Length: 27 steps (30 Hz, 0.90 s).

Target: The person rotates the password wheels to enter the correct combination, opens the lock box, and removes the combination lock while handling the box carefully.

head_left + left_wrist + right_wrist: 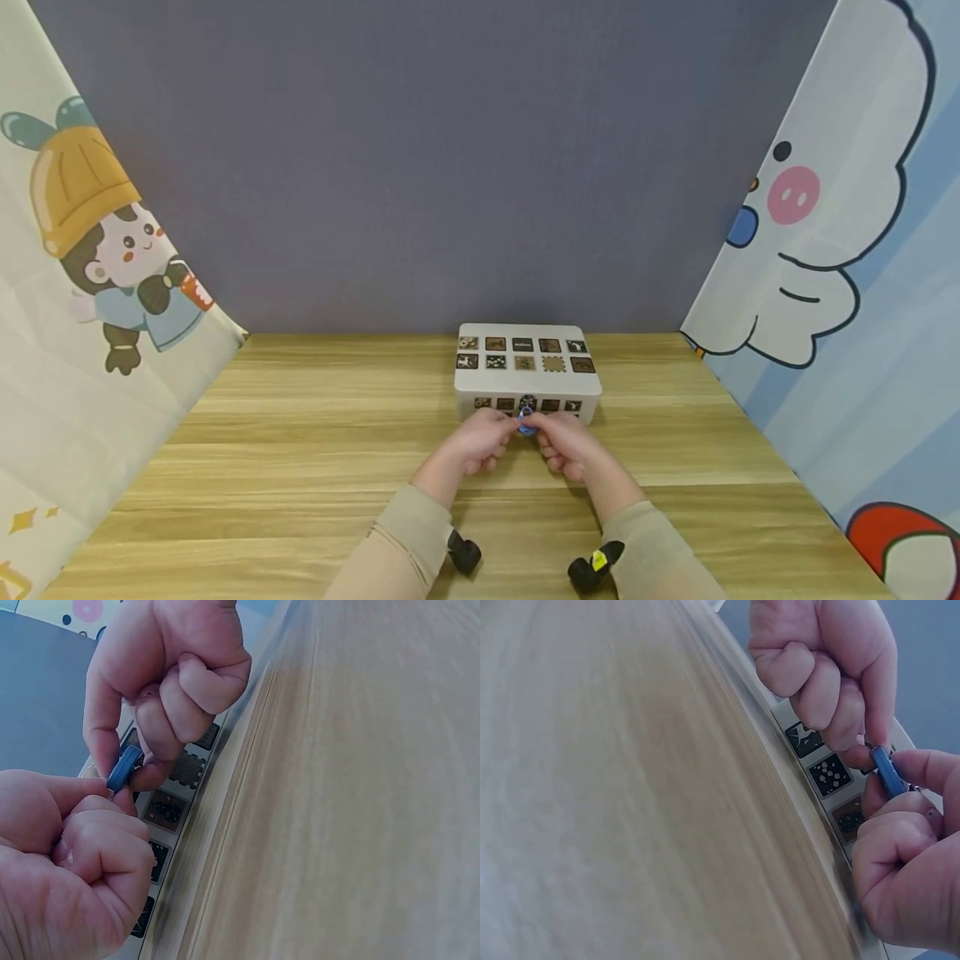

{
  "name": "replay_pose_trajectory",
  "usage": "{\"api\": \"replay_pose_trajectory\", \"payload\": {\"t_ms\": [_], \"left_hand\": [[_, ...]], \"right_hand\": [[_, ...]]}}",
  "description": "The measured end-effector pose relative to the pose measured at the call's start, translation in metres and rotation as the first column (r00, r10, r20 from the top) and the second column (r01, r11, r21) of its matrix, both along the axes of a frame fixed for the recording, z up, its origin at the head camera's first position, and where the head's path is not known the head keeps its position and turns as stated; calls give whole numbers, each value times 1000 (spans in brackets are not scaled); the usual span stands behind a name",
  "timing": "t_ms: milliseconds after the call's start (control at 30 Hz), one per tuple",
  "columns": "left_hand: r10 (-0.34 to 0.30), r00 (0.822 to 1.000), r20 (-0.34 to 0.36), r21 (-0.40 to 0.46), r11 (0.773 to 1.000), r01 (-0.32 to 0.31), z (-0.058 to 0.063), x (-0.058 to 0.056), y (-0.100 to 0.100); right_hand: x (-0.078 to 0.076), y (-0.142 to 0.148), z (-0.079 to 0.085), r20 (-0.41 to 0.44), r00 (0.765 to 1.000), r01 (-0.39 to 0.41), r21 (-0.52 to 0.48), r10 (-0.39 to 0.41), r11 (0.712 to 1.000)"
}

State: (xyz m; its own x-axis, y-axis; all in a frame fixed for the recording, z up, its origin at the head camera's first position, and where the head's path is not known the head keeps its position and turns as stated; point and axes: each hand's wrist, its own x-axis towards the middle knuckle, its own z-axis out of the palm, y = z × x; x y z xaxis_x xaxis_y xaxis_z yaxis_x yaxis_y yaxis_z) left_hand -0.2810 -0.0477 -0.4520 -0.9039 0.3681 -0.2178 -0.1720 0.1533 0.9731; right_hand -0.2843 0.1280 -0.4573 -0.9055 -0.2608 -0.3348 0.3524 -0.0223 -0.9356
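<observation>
A small blue padlock [528, 429] hangs at the metal latch [528, 402] on the front of a white box [525, 382] printed with small dark pictures. My left hand [483, 439] pinches the padlock's left side between thumb and forefinger, its other fingers curled in. From the opposite side, my right hand [567, 446] pinches it in the same way. In the left wrist view the padlock [125, 768] shows edge-on between the fingertips of both hands. The right wrist view also has the blue padlock body [887, 772], partly covered by fingers.
The box stands near the back of a wooden table [300, 450], close to a dark grey panel [450, 167]. Cartoon-printed curtains hang at the left [45, 400] and right [825, 417]. Black wrist-worn devices [465, 553] sit at both cuffs.
</observation>
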Motion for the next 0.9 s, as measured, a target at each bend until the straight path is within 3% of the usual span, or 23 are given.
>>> {"api": "replay_pose_trajectory", "payload": {"t_ms": [900], "left_hand": [[12,1000,-7,-17,1000,-12,0,1,0]], "right_hand": [[0,16,6,20,999,49,-17,-49,999]]}}
